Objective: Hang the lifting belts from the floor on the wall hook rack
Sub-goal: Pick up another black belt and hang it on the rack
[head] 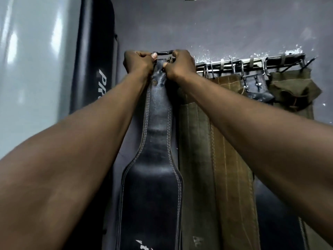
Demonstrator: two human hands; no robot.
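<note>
A black leather lifting belt (pixel 158 141) with pale stitching hangs straight down the wall in front of me. Both hands grip its top end at the buckle: my left hand (pixel 138 63) on the left side, my right hand (pixel 180 64) on the right. The buckle's metal loop shows between my thumbs, level with the left end of the metal hook rack (pixel 255 63). My hands hide the hook there, so I cannot tell whether the buckle sits on it.
On the rack to the right hang olive and brown canvas belts (pixel 216 141), a short black leather piece (pixel 257 91) and a bunched olive belt (pixel 295 89). A black padded bench (pixel 93 60) leans upright against the wall on the left.
</note>
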